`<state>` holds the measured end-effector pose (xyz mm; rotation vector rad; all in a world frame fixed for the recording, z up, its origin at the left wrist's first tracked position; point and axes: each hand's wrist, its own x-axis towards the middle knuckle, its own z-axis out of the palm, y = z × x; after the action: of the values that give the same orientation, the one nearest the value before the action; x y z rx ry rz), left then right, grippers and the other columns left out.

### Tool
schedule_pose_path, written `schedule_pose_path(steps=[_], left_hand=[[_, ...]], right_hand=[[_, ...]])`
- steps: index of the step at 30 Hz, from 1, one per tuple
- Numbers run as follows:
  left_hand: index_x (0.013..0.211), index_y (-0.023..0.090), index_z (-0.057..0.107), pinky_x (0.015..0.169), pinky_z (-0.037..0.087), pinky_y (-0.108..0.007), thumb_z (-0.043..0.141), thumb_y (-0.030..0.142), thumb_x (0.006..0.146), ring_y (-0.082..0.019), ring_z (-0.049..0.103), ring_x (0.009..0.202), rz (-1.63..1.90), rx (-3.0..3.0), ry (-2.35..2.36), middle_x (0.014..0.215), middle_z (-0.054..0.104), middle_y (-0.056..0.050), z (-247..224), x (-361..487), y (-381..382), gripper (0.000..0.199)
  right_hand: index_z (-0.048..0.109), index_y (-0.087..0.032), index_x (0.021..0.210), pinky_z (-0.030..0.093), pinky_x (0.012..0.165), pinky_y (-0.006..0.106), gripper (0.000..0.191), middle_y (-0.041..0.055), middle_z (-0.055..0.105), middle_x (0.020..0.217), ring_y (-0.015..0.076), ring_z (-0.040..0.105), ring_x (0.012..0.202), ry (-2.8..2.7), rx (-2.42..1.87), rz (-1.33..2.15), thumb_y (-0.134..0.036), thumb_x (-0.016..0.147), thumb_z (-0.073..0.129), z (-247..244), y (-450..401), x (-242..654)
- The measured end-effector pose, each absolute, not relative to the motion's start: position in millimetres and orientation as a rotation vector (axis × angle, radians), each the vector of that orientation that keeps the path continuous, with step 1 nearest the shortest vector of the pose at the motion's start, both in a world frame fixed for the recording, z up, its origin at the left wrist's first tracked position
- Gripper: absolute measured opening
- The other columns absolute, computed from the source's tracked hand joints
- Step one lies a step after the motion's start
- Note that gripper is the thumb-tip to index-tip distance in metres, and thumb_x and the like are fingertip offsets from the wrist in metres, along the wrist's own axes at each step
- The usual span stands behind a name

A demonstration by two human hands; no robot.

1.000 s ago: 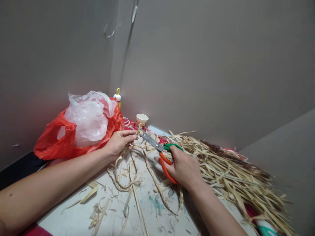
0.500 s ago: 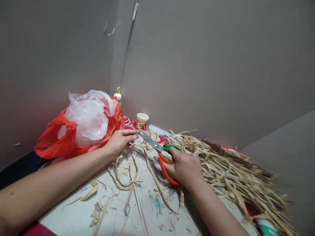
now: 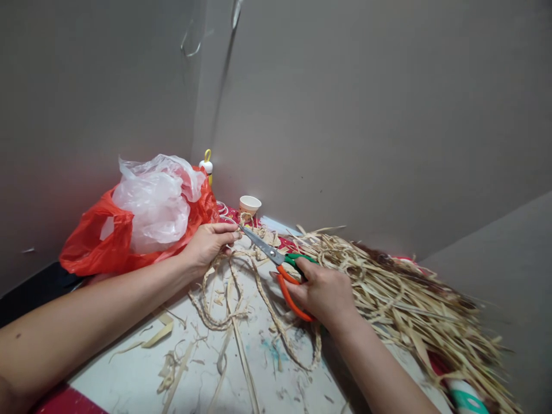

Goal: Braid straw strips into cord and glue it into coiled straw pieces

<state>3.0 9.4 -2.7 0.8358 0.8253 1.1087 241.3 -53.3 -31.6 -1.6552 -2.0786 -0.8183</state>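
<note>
My right hand (image 3: 323, 287) grips scissors (image 3: 264, 246) with one green and one orange handle. Their narrow metal blades look nearly closed, and the tip points at the fingertips of my left hand (image 3: 209, 247). Thumb and forefinger of that hand are pinched on a braided straw cord. What lies right at the fingertips is too small to make out. Loops of the braided cord (image 3: 280, 330) hang and lie on the white tabletop (image 3: 129, 382) below both hands. Loose flat straw strips (image 3: 245, 368) run from the braid toward me.
A large heap of dry straw (image 3: 414, 299) covers the right side. A red plastic bag (image 3: 97, 236) with a crumpled clear bag (image 3: 150, 201) sits left. Behind stand a paper cup (image 3: 250, 204) and a yellow-looped bottle (image 3: 207, 167). Grey walls close off the back.
The scissors' tip has shifted slightly up and left with my left fingertips, and the blades look closer together. Otherwise the hands and the straw are nearly as before.
</note>
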Motion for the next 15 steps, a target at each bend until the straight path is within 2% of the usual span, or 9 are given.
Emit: schedule_pose_path(steps=[8, 15], left_hand=[[0.080, 0.009, 0.070, 0.045, 0.043, -0.017, 0.069, 0.001, 0.070, -0.005, 0.052, 0.047, 1.105, 0.826, 0.820, 0.064, 0.065, -0.003, -0.2, 2.6, 9.3, 0.013], [0.089, 0.010, 0.065, 0.042, 0.041, -0.016, 0.060, 0.000, 0.074, -0.006, 0.052, 0.051, 1.065, 0.806, 0.668, 0.073, 0.064, -0.004, 2.7, 1.8, 6.8, 0.019]], right_hand=[[0.057, -0.020, 0.059, 0.023, 0.043, 0.023, 0.048, -0.0013, 0.057, 0.043, 0.0126, 0.049, 0.036, -2.073, -1.587, -0.843, -0.064, 0.079, 0.052, -31.7, -54.4, 240.5], [0.060, -0.020, 0.065, 0.031, 0.045, 0.022, 0.041, -0.0012, 0.055, 0.043, 0.0132, 0.051, 0.039, -1.822, -1.628, -0.618, -0.059, 0.079, 0.053, -35.6, -51.7, 239.6]])
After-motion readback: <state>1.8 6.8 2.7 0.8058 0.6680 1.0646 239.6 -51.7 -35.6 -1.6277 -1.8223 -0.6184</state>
